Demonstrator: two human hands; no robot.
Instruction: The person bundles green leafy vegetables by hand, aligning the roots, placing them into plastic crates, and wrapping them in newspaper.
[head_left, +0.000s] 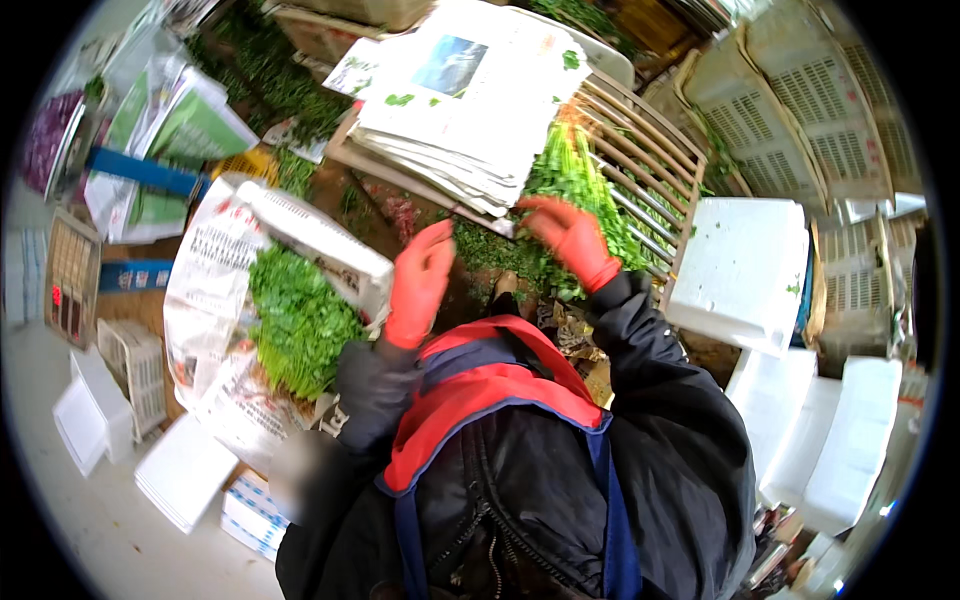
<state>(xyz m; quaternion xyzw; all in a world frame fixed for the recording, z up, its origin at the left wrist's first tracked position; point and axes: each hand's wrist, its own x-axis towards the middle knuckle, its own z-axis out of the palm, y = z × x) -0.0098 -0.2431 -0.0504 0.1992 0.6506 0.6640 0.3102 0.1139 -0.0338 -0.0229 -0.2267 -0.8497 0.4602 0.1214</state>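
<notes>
My left hand (422, 281), in a red glove, is raised with nothing in it, its fingers close together but extended. To its left a heap of leafy greens (300, 315) lies on newspaper sheets (214, 277). My right hand (568, 236), gloved in red too and blurred, has spread, bent fingers near the corner of a stack of newspapers (457, 142); I cannot tell whether it touches the stack. Just beyond it, a bunch of long-stemmed greens with brown roots (566, 161) lies on a slatted rack (656, 161).
White foam boxes (739, 262) stand at the right, with plastic crates (810, 97) behind them. A digital scale (71, 277) with a lit display is at the far left. Loose greens (480, 247) litter the floor between my hands. A white crate (139, 367) stands at the lower left.
</notes>
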